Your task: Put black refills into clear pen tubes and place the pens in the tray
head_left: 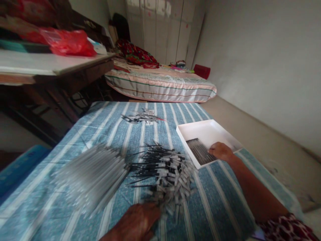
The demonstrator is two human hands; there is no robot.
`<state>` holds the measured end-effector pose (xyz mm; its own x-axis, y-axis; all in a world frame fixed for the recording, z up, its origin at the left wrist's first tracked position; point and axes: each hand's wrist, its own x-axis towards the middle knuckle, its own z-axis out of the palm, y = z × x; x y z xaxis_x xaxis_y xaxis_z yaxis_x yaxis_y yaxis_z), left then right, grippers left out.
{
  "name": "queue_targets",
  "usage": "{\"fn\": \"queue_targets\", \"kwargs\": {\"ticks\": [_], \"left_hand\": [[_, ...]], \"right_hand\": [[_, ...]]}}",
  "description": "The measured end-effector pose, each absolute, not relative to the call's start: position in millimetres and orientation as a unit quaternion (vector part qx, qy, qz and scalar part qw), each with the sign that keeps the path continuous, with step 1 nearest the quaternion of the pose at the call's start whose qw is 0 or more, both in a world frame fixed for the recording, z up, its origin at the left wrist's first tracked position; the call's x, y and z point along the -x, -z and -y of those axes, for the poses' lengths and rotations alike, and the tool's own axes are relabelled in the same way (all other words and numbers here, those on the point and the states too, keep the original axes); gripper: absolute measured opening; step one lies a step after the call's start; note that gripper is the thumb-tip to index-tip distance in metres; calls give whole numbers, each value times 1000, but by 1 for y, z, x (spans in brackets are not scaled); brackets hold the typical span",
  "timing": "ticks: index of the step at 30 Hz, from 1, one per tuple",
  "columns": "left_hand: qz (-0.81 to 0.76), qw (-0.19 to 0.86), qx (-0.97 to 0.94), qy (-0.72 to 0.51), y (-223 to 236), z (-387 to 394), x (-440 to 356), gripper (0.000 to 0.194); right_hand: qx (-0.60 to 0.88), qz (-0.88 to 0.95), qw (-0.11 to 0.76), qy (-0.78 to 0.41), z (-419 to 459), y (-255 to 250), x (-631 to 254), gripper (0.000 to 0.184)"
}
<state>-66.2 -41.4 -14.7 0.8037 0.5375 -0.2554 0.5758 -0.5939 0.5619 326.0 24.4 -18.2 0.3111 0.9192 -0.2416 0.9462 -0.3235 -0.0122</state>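
Note:
My right hand [220, 151] reaches over the near edge of a white open box [213, 125]. Its fingers are closed at the right end of a row of dark pens [198, 150] lying side by side in the box; it seems to hold one of them, mostly hidden. My left hand [137, 217] is blurred at the near side of a heap of black pen refills with pale tips [173, 174], its fingertips among the nearest pieces. Left of the heap lies a thick stack of clear pen barrels [92, 174].
A small scatter of thin dark and pale pieces [144, 116] lies farther back on the blue striped cloth [105, 124]. A wooden table with a red plastic bag [70, 42] stands at left, a blue stool [25, 167] below it. Behind is a bed [163, 83].

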Motion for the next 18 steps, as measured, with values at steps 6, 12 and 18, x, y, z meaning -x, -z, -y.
{"fn": "queue_targets", "kwargs": {"ticks": [6,12,18], "left_hand": [[-352,236,-902,79,5,50,55,24],[-357,176,-915,69,9,55,51,24],[-398,136,-907,30,14,54,46,21]], "right_hand": [[-790,-599,73,109,-19,20,-327,31],[-779,-612,84,108,-19,28,-332,31],[-779,-614,75,103,-18,32,-334,31]]}}
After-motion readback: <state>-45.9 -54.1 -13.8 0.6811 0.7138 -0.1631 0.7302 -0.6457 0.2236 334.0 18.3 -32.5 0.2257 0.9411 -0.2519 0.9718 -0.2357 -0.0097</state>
